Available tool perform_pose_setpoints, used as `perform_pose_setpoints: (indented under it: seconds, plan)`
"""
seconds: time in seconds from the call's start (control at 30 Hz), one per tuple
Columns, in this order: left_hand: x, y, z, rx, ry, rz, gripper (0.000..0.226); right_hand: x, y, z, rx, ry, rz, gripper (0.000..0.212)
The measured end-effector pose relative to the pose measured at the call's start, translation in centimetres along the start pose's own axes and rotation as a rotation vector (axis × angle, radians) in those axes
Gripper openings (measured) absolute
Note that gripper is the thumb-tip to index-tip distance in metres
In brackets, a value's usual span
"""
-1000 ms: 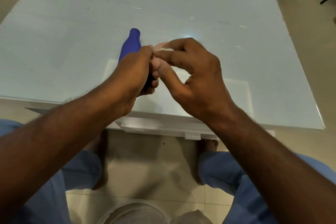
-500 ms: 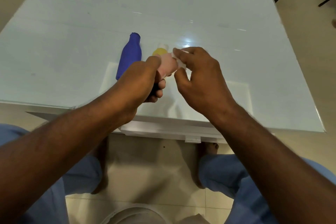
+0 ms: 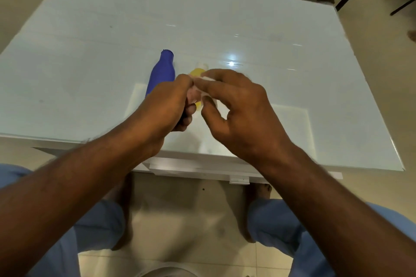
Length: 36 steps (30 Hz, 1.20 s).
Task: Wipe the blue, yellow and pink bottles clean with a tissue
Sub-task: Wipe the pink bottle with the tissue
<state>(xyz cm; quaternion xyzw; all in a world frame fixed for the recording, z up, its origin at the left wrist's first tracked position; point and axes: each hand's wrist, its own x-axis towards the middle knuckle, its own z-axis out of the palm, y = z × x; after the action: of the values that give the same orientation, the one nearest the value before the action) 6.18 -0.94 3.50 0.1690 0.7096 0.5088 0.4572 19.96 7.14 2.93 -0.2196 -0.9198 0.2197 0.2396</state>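
Pink bottle (image 3: 194, 94) gripped in left hand (image 3: 167, 105); tissue (image 3: 208, 79) pinched by right hand (image 3: 238, 105), w/ blue bottle (image 3: 161, 74) lying far-left.

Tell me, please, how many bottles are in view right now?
3: the blue bottle on the table, the yellow bottle beside it, and the pink bottle, mostly hidden, held between both hands.

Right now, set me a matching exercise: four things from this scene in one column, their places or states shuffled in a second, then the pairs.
Things:
1. blue bottle
2. yellow bottle
3. pink bottle
4. tissue

States:
A. pinched in the right hand's fingers
B. gripped by the left hand
C. on the table, left of both hands
D. mostly hidden behind the hands

Pairs: 1-C, 2-D, 3-B, 4-A
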Motion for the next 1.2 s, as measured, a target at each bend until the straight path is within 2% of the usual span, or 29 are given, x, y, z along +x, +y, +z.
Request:
perform_pose_setpoints:
  seconds: [0.1, 0.2, 0.33, 0.4, 0.5, 0.63, 0.73, 0.83, 1.07, 1.2]
  plan:
    - [0.4, 0.5, -0.5, 0.146, -0.057, 0.036, 0.042, 0.7, 1.4, -1.0, -0.037, -0.036, 0.031, 0.037]
    - [0.5, 0.7, -0.9, 0.265, -0.136, 0.084, 0.043, 1.1, 2.2, -2.5, 0.009, -0.196, 0.201, 0.04]
    - [1.2, 0.2, -0.9, 0.251, -0.075, 0.151, 0.044, 0.7, 2.1, -3.3, 0.023, -0.382, 0.318, 0.033]
    - [1.7, 0.1, -0.8, 0.238, -0.03, 0.171, 0.037, 0.9, 2.4, -2.9, -0.016, -0.41, 0.408, 0.031]
    - [2.0, 0.0, -0.5, 0.279, -0.038, 0.154, 0.034, 1.4, 3.2, -2.2, -0.038, -0.354, 0.552, 0.034]
    - [1.6, -1.2, -0.2, 0.712, -0.066, 0.343, 0.044, 1.6, 3.9, -1.4, -0.09, -0.37, 0.661, 0.039]
    - [1.2, -2.4, -0.1, 0.992, -0.1, 0.507, 0.051, 1.6, 3.8, -0.8, -0.143, -0.409, 0.667, 0.035]
    - [1.4, -3.2, 0.0, 1.154, -0.128, 0.612, 0.051, 1.7, 3.9, -0.7, -0.187, -0.416, 0.659, 0.034]
    - [1.9, -2.7, -0.4, 1.145, -0.057, 0.669, 0.047, 1.3, 5.5, -2.4, -0.402, -0.426, 0.612, 0.037]
    - [1.7, -2.5, -0.8, 1.169, -0.055, 0.71, 0.045, 0.5, 5.7, -2.3, -0.445, -0.523, 0.62, 0.048]
